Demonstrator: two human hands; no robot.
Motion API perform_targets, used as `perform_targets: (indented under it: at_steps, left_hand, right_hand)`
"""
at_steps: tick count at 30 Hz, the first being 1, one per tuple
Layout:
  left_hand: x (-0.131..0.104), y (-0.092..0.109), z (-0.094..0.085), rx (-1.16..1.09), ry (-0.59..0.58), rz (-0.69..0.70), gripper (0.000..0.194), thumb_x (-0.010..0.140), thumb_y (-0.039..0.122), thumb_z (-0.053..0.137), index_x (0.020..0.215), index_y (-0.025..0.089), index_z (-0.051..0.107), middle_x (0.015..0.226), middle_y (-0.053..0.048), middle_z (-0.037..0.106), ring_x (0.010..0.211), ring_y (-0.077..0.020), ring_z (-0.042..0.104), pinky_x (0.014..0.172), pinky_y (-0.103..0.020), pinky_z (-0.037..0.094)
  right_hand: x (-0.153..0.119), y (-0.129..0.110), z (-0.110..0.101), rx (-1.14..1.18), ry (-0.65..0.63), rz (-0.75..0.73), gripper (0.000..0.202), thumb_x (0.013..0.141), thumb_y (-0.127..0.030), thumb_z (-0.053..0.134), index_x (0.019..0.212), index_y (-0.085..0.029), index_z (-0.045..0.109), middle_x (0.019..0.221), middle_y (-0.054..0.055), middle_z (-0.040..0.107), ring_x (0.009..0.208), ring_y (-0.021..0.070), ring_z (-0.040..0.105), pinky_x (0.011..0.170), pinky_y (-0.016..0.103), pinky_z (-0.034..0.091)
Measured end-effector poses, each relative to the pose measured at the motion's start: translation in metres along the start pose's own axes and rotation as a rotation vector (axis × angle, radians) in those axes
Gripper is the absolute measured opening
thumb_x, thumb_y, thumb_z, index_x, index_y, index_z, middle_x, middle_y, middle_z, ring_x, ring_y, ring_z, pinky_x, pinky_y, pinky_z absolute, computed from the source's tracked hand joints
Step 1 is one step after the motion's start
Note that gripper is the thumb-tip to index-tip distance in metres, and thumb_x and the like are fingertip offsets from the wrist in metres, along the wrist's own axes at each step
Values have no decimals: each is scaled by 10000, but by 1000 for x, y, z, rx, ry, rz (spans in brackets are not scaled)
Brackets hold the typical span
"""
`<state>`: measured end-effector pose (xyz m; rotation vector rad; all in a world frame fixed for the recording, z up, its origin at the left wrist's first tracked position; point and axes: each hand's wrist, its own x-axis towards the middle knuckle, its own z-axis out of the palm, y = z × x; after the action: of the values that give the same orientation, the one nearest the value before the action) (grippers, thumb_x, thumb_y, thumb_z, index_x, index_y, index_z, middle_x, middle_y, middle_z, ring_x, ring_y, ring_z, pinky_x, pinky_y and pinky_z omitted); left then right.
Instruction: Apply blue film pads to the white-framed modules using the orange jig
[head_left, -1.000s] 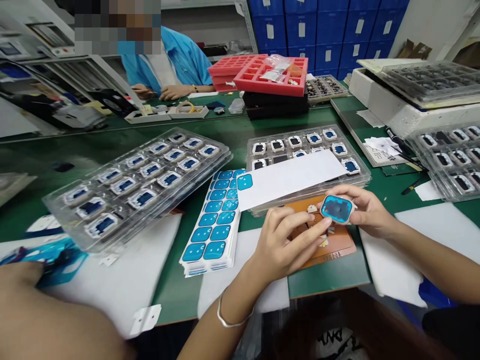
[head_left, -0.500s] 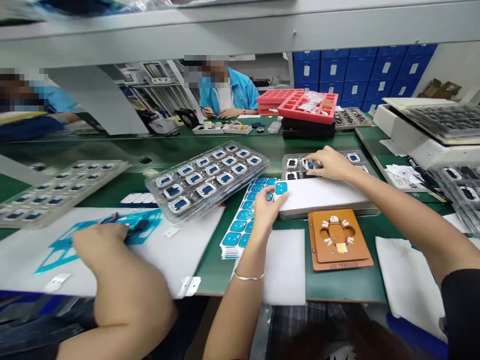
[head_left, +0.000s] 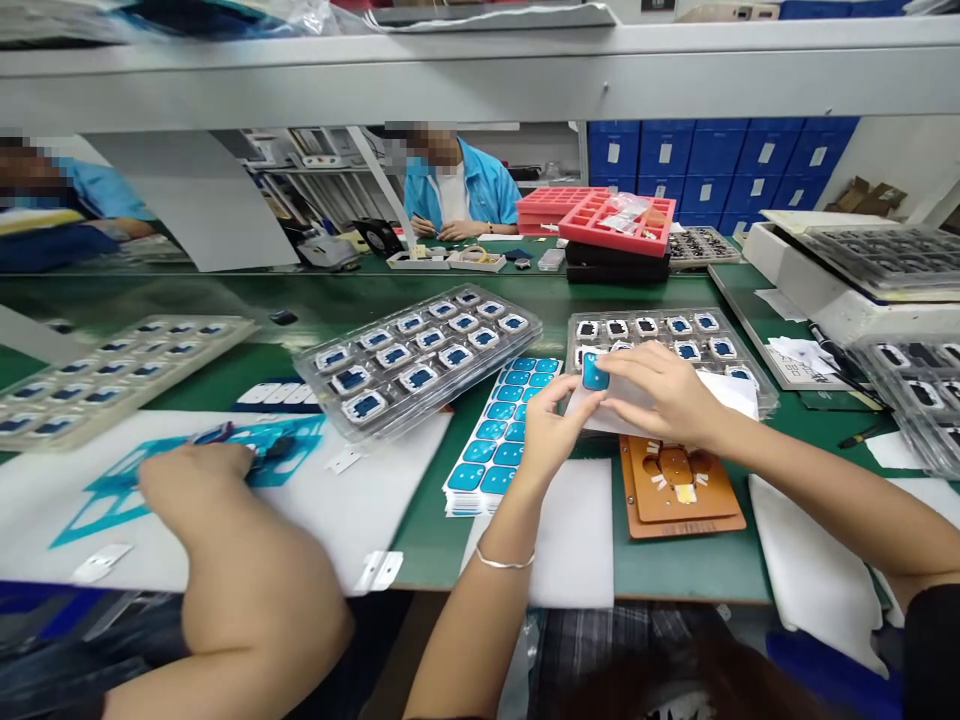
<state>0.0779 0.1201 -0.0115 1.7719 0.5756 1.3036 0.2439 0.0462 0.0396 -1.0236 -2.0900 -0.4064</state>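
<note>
My left hand (head_left: 556, 425) pinches a white backing sheet (head_left: 739, 393) near its left end, where a blue rounded-square sticker (head_left: 595, 371) sits. My right hand (head_left: 660, 392) has its fingertips closed on the right edge of that sticker; whether it has lifted off the sheet I cannot tell. Behind the hands lies a clear tray (head_left: 765, 385) of white-framed parts with dark or blue centres. Left of my left hand is a stack of blue sticker sheets (head_left: 491, 440). An orange fixture (head_left: 686, 490) with a shaped recess lies below my right hand.
Another clear tray of parts (head_left: 420, 350) stands tilted at the centre left. A co-worker's arm (head_left: 240, 560) reaches over a white mat (head_left: 375, 480) at left. Red trays (head_left: 622, 222) sit at the back. A white foam pad (head_left: 574, 540) lies at the front edge.
My right hand has moved from the tray, leftward and nearer, to the blue sticker. My left hand and the sheet have shifted slightly right, and the sheet now hangs over the fixture's top.
</note>
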Motion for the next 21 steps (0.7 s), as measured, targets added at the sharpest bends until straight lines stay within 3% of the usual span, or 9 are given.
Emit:
perform_targets:
  at_steps: [4,8,14,18,21]
  left_hand:
    - [1,8,-1,48,-93,164,300,798,469,718,700,187,695,680,-21,632,699,-164,554,699,-305,446]
    - [-6,20,0,78,-190,293,262,829,435,708,732,191,707,673,-14,642,666,-149,555,678,-300,445]
    - [-58,44,-5,192,-137,454,66,883,173,669,914,202,719,731,-8,657,680,-120,565,657,-264,441]
    - [-114,56,-40,150,-89,340,230,852,80,658,1001,238,734,758,-14,623,721,-129,573,657,-256,461]
    - [-161,52,-85,4,61,66,59,842,199,701,839,236,747,723,-18,610,735,-158,585,687,-287,505]
  right_hand:
    - [-5,-9,2,54,-5,48,324,925,-326,590,1203,-160,604,1110,117,713,974,247,639,853,429,521]
    - [-11,-20,-14,136,15,144,223,918,-293,604,1099,-179,666,996,84,741,870,212,662,794,378,535]
    - [-23,-44,-48,356,20,299,110,892,-199,618,928,-211,721,886,35,761,804,168,703,743,310,563]
    - [-36,-49,-64,610,46,584,85,824,-262,710,887,-206,711,844,42,741,730,163,693,640,280,566]
    - [-49,-38,-70,770,69,800,178,758,-342,771,779,-202,663,844,47,715,759,174,691,663,289,575]
